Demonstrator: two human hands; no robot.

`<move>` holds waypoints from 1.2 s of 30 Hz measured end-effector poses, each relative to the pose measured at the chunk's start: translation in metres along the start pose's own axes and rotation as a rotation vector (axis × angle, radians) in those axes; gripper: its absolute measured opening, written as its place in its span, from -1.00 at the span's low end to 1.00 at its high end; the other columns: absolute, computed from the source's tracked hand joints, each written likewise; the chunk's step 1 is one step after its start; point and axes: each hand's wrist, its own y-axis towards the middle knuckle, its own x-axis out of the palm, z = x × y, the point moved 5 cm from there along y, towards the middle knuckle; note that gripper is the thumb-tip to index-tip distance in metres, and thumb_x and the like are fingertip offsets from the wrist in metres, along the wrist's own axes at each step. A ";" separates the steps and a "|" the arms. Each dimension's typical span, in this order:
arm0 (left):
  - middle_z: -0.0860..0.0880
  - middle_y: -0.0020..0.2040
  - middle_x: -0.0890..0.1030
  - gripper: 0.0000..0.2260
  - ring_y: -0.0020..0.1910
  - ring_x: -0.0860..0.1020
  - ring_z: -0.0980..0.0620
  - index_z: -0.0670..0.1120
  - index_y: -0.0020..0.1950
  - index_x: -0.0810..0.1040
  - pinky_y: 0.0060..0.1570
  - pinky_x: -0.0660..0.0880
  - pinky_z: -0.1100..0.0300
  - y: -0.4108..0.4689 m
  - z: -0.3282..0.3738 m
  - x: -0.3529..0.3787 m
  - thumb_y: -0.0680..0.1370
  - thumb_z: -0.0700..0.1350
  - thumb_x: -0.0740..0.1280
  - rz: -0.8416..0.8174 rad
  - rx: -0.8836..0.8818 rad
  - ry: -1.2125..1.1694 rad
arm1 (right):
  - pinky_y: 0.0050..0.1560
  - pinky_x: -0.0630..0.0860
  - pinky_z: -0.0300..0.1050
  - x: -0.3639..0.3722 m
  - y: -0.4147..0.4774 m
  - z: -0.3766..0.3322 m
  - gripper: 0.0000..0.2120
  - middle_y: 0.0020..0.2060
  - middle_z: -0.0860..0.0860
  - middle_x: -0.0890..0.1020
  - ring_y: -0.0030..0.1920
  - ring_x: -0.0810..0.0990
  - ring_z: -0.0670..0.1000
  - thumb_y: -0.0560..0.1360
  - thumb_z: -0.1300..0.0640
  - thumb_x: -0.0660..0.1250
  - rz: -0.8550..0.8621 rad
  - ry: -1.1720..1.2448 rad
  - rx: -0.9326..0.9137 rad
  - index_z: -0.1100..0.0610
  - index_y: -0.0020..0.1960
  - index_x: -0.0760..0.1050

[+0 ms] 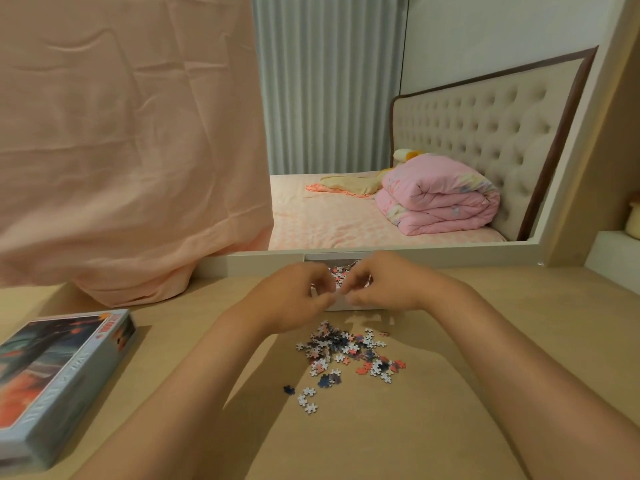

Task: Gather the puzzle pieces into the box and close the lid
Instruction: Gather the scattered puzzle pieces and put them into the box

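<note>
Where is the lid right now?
In the head view, the lid lies picture-up on the left side of the table, left of the left hand and apart from the box and the loose pieces.

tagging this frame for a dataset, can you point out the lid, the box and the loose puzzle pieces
lid (59, 382), head view, on its printed top face.
box (346, 307), head view, on its white near wall.
puzzle pieces (346, 348), head view, on the middle of the loose pile.

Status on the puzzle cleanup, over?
Left hand and right hand over box, fingers curled; grip contents blurred. Loose pieces piled on table before box. Lid off, lying left. Nothing in the way.
</note>
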 end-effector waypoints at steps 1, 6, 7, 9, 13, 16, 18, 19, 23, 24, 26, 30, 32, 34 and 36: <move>0.17 -0.03 0.55 -0.83 -0.12 0.52 0.14 0.09 0.06 0.57 -0.14 0.43 0.21 -0.005 -0.001 0.003 0.53 0.10 0.34 -0.060 -0.021 0.021 | -0.07 0.56 -0.23 0.006 -0.004 -0.001 -0.75 -0.13 -0.15 0.67 -0.15 0.65 -0.16 0.44 0.04 0.51 -0.091 -0.025 0.036 -0.04 0.11 0.66; 0.10 0.44 0.19 -0.14 0.44 0.16 0.03 0.13 0.56 0.14 0.40 0.26 -0.05 -0.031 -0.007 0.034 0.37 0.45 0.29 -0.454 -0.173 0.199 | 0.28 0.49 0.02 0.028 -0.030 0.007 -0.05 0.39 -0.08 0.45 0.29 0.52 0.04 0.25 -0.19 0.60 -0.381 -0.394 0.220 -0.11 0.53 0.24; 0.10 0.45 0.17 -0.13 0.46 0.11 0.02 0.14 0.57 0.11 0.42 0.23 -0.07 -0.033 -0.007 0.040 0.37 0.47 0.28 -0.483 -0.164 0.246 | 0.29 0.48 0.05 0.031 -0.034 0.009 -0.02 0.42 -0.06 0.43 0.30 0.52 0.07 0.26 -0.19 0.59 -0.408 -0.443 0.242 -0.10 0.55 0.20; 0.08 0.42 0.20 -0.20 0.44 0.12 0.01 0.13 0.55 0.17 0.41 0.23 -0.04 -0.033 -0.005 0.045 0.41 0.44 0.27 -0.470 -0.132 0.260 | 0.29 0.47 0.04 0.033 -0.037 0.013 -0.11 0.40 -0.03 0.46 0.30 0.51 0.08 0.32 -0.14 0.57 -0.394 -0.454 0.265 -0.07 0.55 0.24; 0.06 0.30 0.32 -0.35 0.37 0.28 0.03 0.08 0.49 0.35 0.38 0.30 0.01 -0.031 -0.002 0.046 0.47 0.31 0.34 -0.408 -0.087 0.128 | 0.13 0.49 -0.10 0.037 -0.031 0.011 -0.35 0.13 -0.04 0.58 0.10 0.57 0.02 0.39 -0.04 0.55 -0.265 -0.317 0.232 -0.01 0.43 0.44; 0.04 0.31 0.34 -0.27 0.36 0.33 0.01 0.07 0.51 0.31 0.34 0.34 0.01 -0.030 0.000 0.038 0.43 0.37 0.34 -0.419 -0.087 0.124 | 0.15 0.51 -0.07 0.040 -0.027 0.005 -0.40 0.14 -0.05 0.58 0.10 0.57 0.01 0.41 -0.05 0.53 -0.245 -0.291 0.196 0.00 0.41 0.47; 0.05 0.35 0.30 -0.12 0.38 0.28 0.01 0.09 0.55 0.22 0.36 0.33 -0.05 -0.032 -0.006 0.031 0.33 0.44 0.36 -0.475 -0.154 0.181 | 0.17 0.51 -0.05 0.040 -0.026 0.004 -0.28 0.19 -0.04 0.56 0.14 0.55 0.02 0.37 -0.14 0.54 -0.268 -0.317 0.207 0.01 0.45 0.41; 0.05 0.35 0.29 -0.10 0.38 0.26 0.00 0.10 0.54 0.21 0.36 0.33 -0.07 -0.034 -0.009 0.029 0.31 0.45 0.37 -0.504 -0.181 0.217 | 0.18 0.50 -0.03 0.041 -0.026 0.004 -0.21 0.24 -0.03 0.54 0.18 0.54 0.03 0.34 -0.18 0.55 -0.285 -0.341 0.212 0.02 0.48 0.37; 0.02 0.32 0.31 -0.26 0.28 0.37 -0.01 0.08 0.52 0.29 0.29 0.37 0.03 -0.035 -0.008 0.031 0.43 0.34 0.36 -0.494 -0.147 0.243 | 0.12 0.51 -0.07 0.048 -0.022 0.002 -0.20 0.33 -0.02 0.52 0.10 0.57 0.03 0.36 -0.18 0.54 -0.288 -0.301 0.201 0.01 0.50 0.34; 0.01 0.28 0.34 -0.35 0.19 0.43 0.01 0.07 0.49 0.34 0.20 0.40 0.09 -0.033 -0.006 0.032 0.47 0.28 0.37 -0.469 -0.124 0.215 | 0.13 0.52 -0.07 0.051 -0.021 0.000 -0.24 0.32 -0.01 0.54 0.11 0.58 0.03 0.37 -0.15 0.54 -0.268 -0.265 0.192 0.01 0.49 0.37; -0.02 0.19 0.46 -0.53 0.04 0.50 0.01 0.03 0.39 0.49 0.05 0.44 0.14 -0.030 0.000 0.033 0.52 0.13 0.39 -0.409 -0.088 0.166 | 0.10 0.49 -0.10 0.054 -0.018 -0.003 -0.32 0.22 -0.02 0.60 0.11 0.57 0.02 0.39 -0.11 0.54 -0.219 -0.227 0.172 0.03 0.44 0.44; -0.01 0.06 0.63 -0.74 -0.07 0.55 0.03 -0.03 0.19 0.62 -0.08 0.49 0.16 -0.028 0.001 0.032 0.51 -0.02 0.43 -0.284 -0.123 0.103 | -0.01 0.49 -0.13 0.054 -0.015 -0.003 -0.50 0.02 -0.06 0.63 -0.01 0.58 -0.01 0.36 -0.06 0.58 -0.123 -0.162 0.167 0.02 0.25 0.59; 0.00 0.02 0.65 -0.79 -0.07 0.57 0.03 -0.02 0.12 0.64 -0.06 0.53 0.14 -0.027 -0.001 0.032 0.50 -0.04 0.44 -0.231 -0.140 0.071 | -0.09 0.54 -0.16 0.054 -0.014 -0.001 -0.65 -0.03 -0.05 0.66 -0.09 0.62 -0.02 0.36 0.01 0.59 -0.078 -0.108 0.170 0.01 0.12 0.65; -0.01 -0.02 0.65 -0.82 -0.08 0.57 0.02 -0.03 0.07 0.64 -0.05 0.54 0.12 -0.026 -0.002 0.032 0.49 -0.06 0.45 -0.181 -0.156 0.048 | -0.23 0.57 -0.16 0.054 -0.014 -0.001 -0.76 -0.09 -0.04 0.68 -0.25 0.64 -0.02 0.40 0.11 0.57 -0.056 -0.032 0.177 0.04 0.06 0.68; -0.02 -0.06 0.65 -0.85 -0.11 0.57 0.02 -0.05 0.03 0.64 -0.10 0.53 0.13 -0.025 -0.005 0.032 0.48 -0.09 0.46 -0.137 -0.190 -0.016 | -0.30 0.63 -0.14 0.054 -0.014 0.002 -0.80 -0.09 0.03 0.70 -0.36 0.65 0.01 0.44 0.21 0.52 -0.042 0.088 0.216 0.09 0.06 0.67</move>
